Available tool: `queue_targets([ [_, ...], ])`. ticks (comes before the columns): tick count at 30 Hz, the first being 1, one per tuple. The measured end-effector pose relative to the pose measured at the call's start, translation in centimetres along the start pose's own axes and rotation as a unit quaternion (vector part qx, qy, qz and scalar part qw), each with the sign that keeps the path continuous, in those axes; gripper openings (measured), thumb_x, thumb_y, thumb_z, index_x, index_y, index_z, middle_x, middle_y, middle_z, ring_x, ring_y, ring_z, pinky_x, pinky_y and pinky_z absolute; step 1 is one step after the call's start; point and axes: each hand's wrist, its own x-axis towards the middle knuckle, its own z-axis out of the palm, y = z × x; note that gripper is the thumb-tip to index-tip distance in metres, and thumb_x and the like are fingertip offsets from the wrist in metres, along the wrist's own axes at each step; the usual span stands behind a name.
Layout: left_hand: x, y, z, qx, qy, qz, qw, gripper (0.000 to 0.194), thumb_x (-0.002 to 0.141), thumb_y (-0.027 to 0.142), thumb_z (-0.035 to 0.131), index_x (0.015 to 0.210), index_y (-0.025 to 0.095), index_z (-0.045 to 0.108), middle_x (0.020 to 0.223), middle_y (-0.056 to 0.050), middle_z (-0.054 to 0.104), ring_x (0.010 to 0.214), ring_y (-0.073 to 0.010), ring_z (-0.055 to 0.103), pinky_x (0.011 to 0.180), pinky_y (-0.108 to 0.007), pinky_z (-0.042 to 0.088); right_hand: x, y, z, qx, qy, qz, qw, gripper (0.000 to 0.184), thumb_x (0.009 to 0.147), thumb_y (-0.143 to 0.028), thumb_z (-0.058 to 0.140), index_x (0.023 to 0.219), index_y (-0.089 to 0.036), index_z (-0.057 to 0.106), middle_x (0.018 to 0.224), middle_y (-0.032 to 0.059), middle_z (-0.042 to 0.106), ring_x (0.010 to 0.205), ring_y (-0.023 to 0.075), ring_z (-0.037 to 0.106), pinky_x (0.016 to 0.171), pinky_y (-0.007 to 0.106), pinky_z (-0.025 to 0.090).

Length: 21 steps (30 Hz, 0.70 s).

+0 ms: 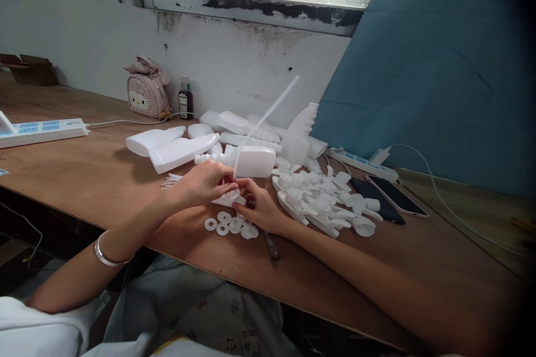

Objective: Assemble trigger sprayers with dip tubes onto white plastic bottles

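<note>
My left hand (205, 183) pinches a thin white dip tube (268, 114), which slants up to the right. The tube's lower end meets a white spray trigger head (232, 195), gripped by my right hand (262, 206) with its round collar facing up. Whether the tube sits fully inside the head cannot be made out. Flat white ring washers (223, 228) lie in a loose group just below my hands. A dark-handled tool (272, 246) pokes out from under my right hand. More thin white tubes (171, 180) lie beyond my left wrist.
White plastic bottles (184, 150) are heaped behind my hands. A pile of white trigger heads (322, 195) lies to the right, beside a phone (396, 195). Power strips (44, 131) sit left and right. A pink bag (146, 92) and a dark bottle (185, 99) stand by the wall.
</note>
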Motion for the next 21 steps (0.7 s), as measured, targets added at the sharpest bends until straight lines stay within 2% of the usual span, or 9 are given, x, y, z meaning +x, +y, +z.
queue_targets([
  [10,0.26,-0.27,0.27,0.032,0.022,-0.015,0.999,0.017,0.079,0.029,0.057,0.073,0.016,0.066,0.065,0.000,0.063,0.059,-0.0110,0.052,0.053,-0.021,0.032,0.04,0.22,-0.01,-0.011,0.002,0.002,1.000,0.032,0.075,-0.016,0.054,0.106,-0.018,0.046,0.072,-0.0026,0.051,0.060,0.0098,0.048,0.054,0.023,0.042],
  [17,0.35,-0.27,0.62,0.085,0.024,-0.009,0.996,0.018,0.079,0.031,0.058,0.071,0.016,0.065,0.068,-0.002,0.064,0.062,-0.0128,0.054,0.057,-0.022,0.035,0.07,0.27,0.05,-0.011,0.007,0.009,1.000,0.030,0.075,-0.017,0.054,0.104,-0.019,0.045,0.073,-0.0026,0.052,0.062,0.0100,0.050,0.057,0.023,0.044],
  [21,0.34,-0.07,0.59,0.092,0.019,-0.027,0.995,0.017,0.079,0.030,0.058,0.072,0.017,0.065,0.070,-0.002,0.064,0.063,-0.0134,0.054,0.057,-0.022,0.035,0.12,0.28,0.09,-0.011,0.006,0.015,1.000,0.031,0.075,-0.016,0.055,0.104,-0.019,0.045,0.073,-0.0024,0.053,0.062,0.0100,0.051,0.056,0.023,0.044],
])
